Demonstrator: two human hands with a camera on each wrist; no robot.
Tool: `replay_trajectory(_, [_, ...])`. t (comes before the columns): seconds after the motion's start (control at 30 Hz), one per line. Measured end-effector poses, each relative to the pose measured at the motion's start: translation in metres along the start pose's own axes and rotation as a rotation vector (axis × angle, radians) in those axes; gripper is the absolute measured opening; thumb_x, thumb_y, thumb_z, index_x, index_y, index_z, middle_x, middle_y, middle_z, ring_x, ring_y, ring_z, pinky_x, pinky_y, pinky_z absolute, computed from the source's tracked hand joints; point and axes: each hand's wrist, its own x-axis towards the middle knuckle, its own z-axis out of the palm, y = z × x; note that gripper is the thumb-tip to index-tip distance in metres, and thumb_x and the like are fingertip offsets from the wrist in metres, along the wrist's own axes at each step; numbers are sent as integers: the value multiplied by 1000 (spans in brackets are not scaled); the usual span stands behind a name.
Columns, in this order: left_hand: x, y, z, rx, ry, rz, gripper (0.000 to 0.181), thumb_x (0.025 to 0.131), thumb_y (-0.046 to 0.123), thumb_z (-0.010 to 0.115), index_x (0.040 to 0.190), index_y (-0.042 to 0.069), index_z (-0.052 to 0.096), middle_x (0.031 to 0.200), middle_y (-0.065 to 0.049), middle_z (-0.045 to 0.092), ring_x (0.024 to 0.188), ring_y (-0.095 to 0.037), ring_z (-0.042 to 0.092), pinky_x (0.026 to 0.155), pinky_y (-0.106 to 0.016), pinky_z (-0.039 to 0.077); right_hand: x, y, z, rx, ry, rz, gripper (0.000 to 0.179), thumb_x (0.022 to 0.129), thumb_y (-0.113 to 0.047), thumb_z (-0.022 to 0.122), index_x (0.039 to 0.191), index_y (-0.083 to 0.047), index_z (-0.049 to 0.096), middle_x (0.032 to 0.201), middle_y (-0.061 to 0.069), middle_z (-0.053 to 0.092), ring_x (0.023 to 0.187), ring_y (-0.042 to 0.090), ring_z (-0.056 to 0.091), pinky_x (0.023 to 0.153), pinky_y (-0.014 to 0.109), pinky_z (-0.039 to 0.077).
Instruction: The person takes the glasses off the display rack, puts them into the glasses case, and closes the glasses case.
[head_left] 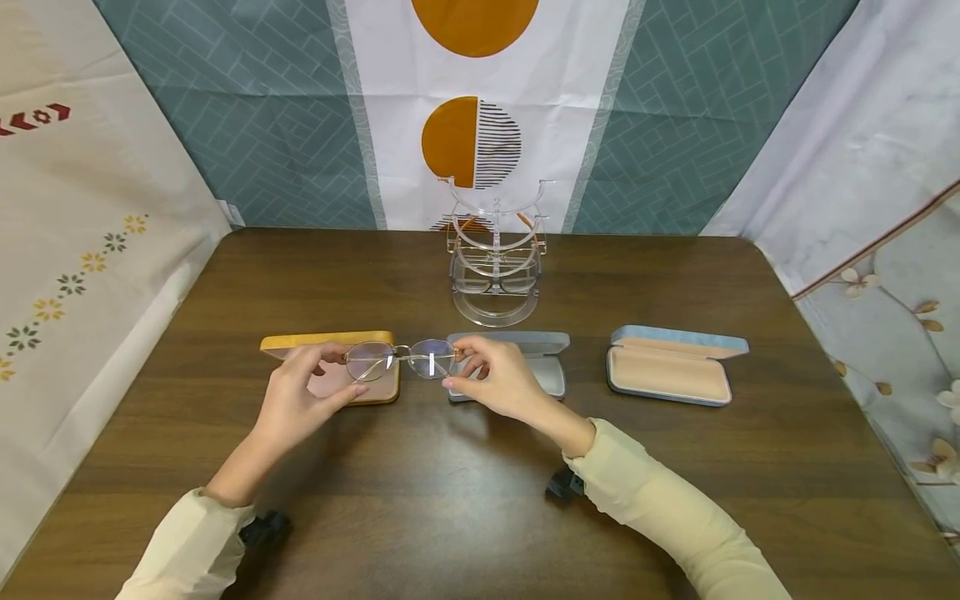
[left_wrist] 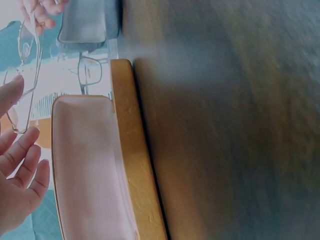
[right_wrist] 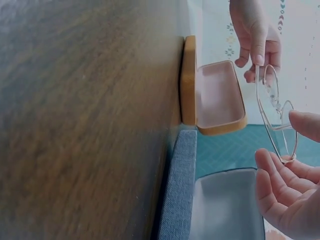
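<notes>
A pair of round, thin gold-rimmed eyeglasses (head_left: 432,360) is held up above the table, lenses level in the head view. My left hand (head_left: 294,393) pinches the left end of the frame between thumb and fingers. At the other end, the thumb and fingers of my right hand (head_left: 501,377) grip the frame by its hinge. The folded temples show behind the lenses. Behind the left hand lies an opened yellow glasses case (head_left: 378,387) with a pink lining, partly covered. Another opened case, grey (head_left: 553,377), sits behind the right hand. Both cases hold no glasses in their visible parts.
An opened blue glasses case (head_left: 667,375) with a beige lining lies at the right. Toward the table's back edge stands a clear tiered display stand (head_left: 495,318) bearing eyeglasses (head_left: 517,285). Patterned cloths hang behind and beside the brown wooden table (head_left: 442,500).
</notes>
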Motion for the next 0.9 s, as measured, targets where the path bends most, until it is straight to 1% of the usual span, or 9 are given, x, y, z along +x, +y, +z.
replay_trajectory(0.17, [-1,-4,-2,22,-17,-22,51,52,2,85,97,-2,62,84,-8,62,78,-23,52,67,-23,39,3,0,6,-38,-12,0,39,76,-15,74,107,3,59,95,12,65,72,14,63,65,35,51])
replay_trajectory(0.33, [-4,-8,-4,30,-27,-44,50,53,1,85,96,-2,62,83,-9,62,78,-21,52,67,-21,39,7,-1,11,-46,-33,11,39,76,-15,74,106,4,59,95,11,65,71,14,63,63,29,50])
replay_trajectory(0.47, [-5,-12,-5,41,-20,-39,49,51,-1,84,95,-3,62,83,-8,62,80,-16,51,67,-20,38,11,-1,16,-61,-41,13,38,76,-16,74,105,3,60,94,9,65,70,13,63,59,21,48])
replay_trajectory(0.57, [-6,-15,-6,55,-19,-33,50,51,-1,84,95,-3,62,82,-8,62,80,-16,51,66,-22,39,14,-2,19,-87,-44,25,38,76,-17,74,105,2,60,93,8,66,69,12,63,59,18,46])
replay_trajectory(0.63, [-7,-16,-7,67,-23,-35,50,51,-1,84,96,-3,62,81,-9,62,78,-18,52,65,-23,39,16,-3,21,-104,-52,36,38,76,-18,74,106,1,60,94,8,66,69,12,63,59,18,45])
replay_trajectory(0.73, [-8,-20,-9,87,-33,-38,51,51,0,85,96,-3,62,81,-10,63,76,-21,52,64,-24,40,19,-6,24,-136,-69,57,39,76,-20,74,107,0,60,95,8,66,69,11,63,63,21,45])
replay_trajectory(0.9, [-11,-28,-11,116,-44,-45,52,50,-1,84,96,-2,61,81,-11,63,73,-24,53,64,-21,41,24,-7,30,-175,-96,74,40,77,-22,73,109,-1,60,95,7,66,67,7,62,74,27,46])
